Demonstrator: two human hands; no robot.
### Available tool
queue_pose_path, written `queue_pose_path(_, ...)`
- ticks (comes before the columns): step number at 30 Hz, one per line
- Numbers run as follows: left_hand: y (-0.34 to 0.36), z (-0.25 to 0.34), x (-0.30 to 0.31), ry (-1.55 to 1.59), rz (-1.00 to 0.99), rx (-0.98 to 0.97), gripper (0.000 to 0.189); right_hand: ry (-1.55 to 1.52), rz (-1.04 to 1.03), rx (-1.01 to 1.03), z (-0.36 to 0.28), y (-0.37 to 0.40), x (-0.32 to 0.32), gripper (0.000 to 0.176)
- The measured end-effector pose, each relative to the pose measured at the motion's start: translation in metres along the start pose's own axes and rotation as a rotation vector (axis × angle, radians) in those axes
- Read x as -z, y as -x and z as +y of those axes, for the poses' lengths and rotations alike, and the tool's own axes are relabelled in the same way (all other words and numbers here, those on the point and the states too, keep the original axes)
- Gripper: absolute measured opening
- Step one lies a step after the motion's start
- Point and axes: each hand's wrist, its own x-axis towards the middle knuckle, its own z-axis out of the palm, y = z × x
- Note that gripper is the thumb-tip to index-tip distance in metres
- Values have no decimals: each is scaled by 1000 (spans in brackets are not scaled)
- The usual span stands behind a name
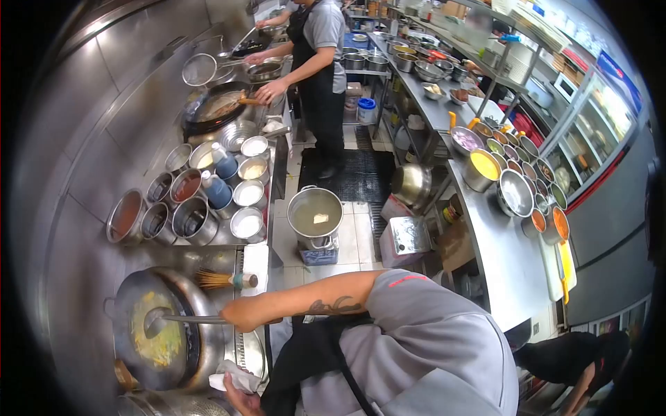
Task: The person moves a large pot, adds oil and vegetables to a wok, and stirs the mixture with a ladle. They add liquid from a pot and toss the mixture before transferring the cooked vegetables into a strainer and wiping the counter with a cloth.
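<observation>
Fingers of my right hand (pixel 240 314), in the head view, are wrapped round the ladle (pixel 191 319), its bowl among blurry yellow food (pixel 158 349), perhaps egg, inside the wok (pixel 130 333); my left hand (pixel 243 401) grasps a white cloth (pixel 240 376) near the wok.

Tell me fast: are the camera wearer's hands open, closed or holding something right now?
Left hand: holding a white cloth.
Right hand: closed, holding a metal ladle by its handle.
</observation>
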Motion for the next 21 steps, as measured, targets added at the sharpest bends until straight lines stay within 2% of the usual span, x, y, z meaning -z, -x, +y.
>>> queue_pose_path(1, 5, 3, -13, -31, 47, -49, 40, -19, 4, 12, 2, 5, 2, 21)
queue_pose_path(4, -19, -2, 9, -34, -140, 39, 40, -150, -59, -39, -9, 19, 23, 22)
queue_pose_path(7, -13, -6, -3, -50, -28, -4, 42, -61, -64, -52, -8, -2, 11, 22)
queue_pose_path(10, 4, 0, -8, -81, -58, -49, 42, 28, 157, -63, -22, -14, -13, 19)
queue_pose_path(13, -22, -16, 50, -24, -17, -5, 43, -107, -27, -32, -13, -27, -15, 19)
queue_pose_path(16, 7, -8, 32, 170, 170, 74, 44, -232, -225, -147, -32, -24, 20, 22)
queue_pose_path(19, 6, -16, 49, 118, 242, -47, 45, -65, -45, -90, -35, -30, 14, 23)
queue_pose_path(21, 9, -17, 58, 100, 231, -39, 44, -13, 131, -98, -30, -38, -14, 19)
